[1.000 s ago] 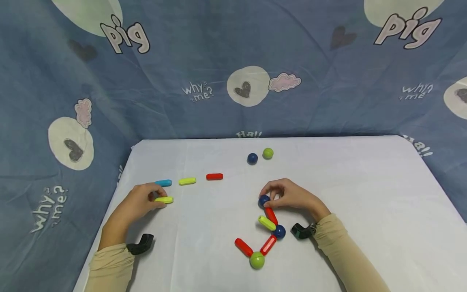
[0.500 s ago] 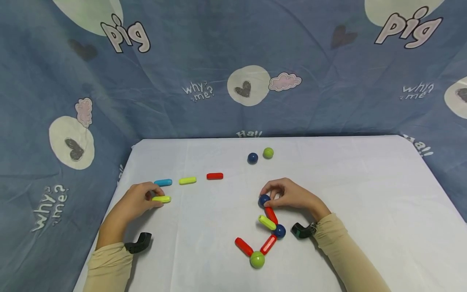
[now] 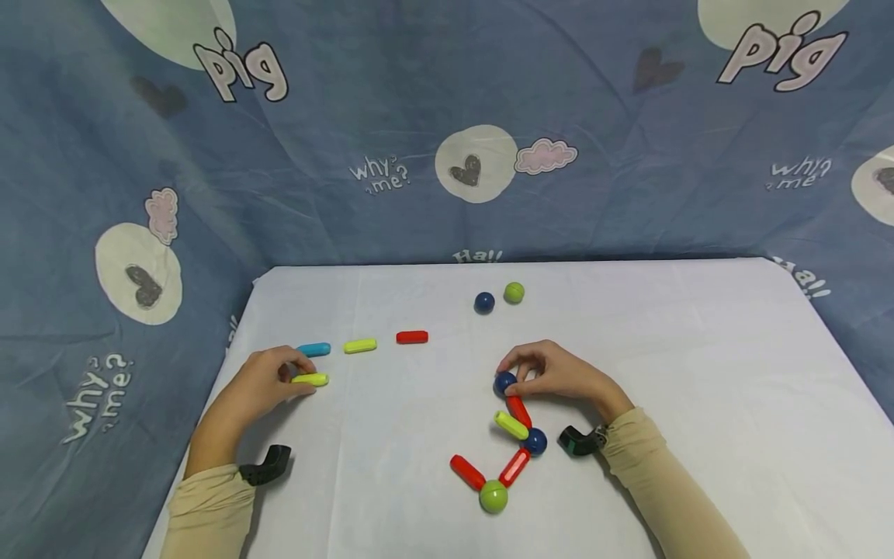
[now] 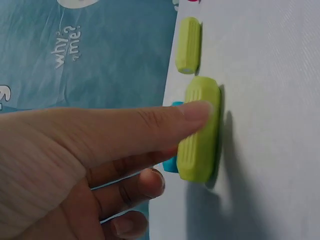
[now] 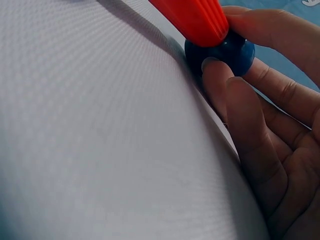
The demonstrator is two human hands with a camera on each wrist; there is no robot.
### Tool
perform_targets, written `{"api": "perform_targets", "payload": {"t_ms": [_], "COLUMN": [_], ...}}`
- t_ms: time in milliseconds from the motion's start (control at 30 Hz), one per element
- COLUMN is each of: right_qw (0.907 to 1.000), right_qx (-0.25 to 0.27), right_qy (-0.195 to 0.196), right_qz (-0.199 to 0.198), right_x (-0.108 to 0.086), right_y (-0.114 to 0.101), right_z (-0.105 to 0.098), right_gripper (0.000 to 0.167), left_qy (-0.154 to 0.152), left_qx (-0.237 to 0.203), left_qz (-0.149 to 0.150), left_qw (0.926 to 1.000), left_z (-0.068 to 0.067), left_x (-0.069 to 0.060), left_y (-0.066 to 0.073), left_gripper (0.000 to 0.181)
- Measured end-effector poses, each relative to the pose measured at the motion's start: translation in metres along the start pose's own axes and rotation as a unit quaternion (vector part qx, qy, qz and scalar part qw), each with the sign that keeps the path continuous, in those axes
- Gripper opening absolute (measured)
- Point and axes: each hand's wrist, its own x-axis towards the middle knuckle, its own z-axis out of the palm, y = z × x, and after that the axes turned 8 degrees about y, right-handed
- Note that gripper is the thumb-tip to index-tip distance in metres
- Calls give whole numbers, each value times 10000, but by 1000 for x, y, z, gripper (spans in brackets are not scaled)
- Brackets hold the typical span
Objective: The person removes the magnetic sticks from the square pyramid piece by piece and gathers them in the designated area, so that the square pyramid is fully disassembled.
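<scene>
Fingers of the left hand [image 3: 263, 380] pinch a yellow stick [image 3: 313, 380], the right hand [image 3: 559, 374] a blue ball [image 3: 504, 383], whose red stick [image 3: 518, 411] a tug could detach.

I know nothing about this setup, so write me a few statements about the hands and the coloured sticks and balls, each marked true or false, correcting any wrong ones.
1. The left hand holds a yellow-green stick. True.
2. The right hand holds a green ball. False: the right hand holds a dark blue ball.
3. A red stick and another red stick meet at the near green ball. True.
4. The two farthest balls match in colour. False: one is the far blue ball, the other the far green ball.
5. The far red stick lies right of the far blue stick. True.
</scene>
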Motion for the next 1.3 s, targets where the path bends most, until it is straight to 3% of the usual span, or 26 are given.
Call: {"api": "perform_targets", "payload": {"t_ms": [133,267,333,400,533,633,733,967,1167,1300], "right_qw": [9999,9994,9992,9991,9991,9989,9987,9981,9983,9993], "right_qx": [141,308,359,371,355,349,369,523,524,240], "right_qy": [-50,-137,-161,-179,-210,-251,-263,-238,-128,-14], "right_qz": [-19,-40,-65,-71,-114,-174,-237,-216,-237,-290], "right_x": [0,0,0,0,0,1,1,2,2,2], "right_y": [0,0,1,2,4,3,2,2,3,4], "right_z": [0,-1,-2,-3,-3,-2,-1,0,-1,0], "right_gripper": [33,36,37,38,42,44,44,37,26,19], "left_qy": [556,1327,1440,1275,460,-106,-426,-688,-864,-857], "left_qx": [-55,-249,-391,-573,-876,-935,-910,-909,-935,-872], "left_qz": [382,1103,1390,1576,1797,1909,1951,2158,2292,2185], "left_qw": [9977,9847,9790,9776,9787,9771,9756,9698,9650,9682], "left_z": [-2,8,19,32,61,80,96,123,136,139], "left_x": [-1,-1,0,2,4,8,16,38,48,49], "left_y": [11,35,50,67,100,121,137,162,177,181], "left_gripper": [18,18,20,21,21,27,31,39,38,36]}}
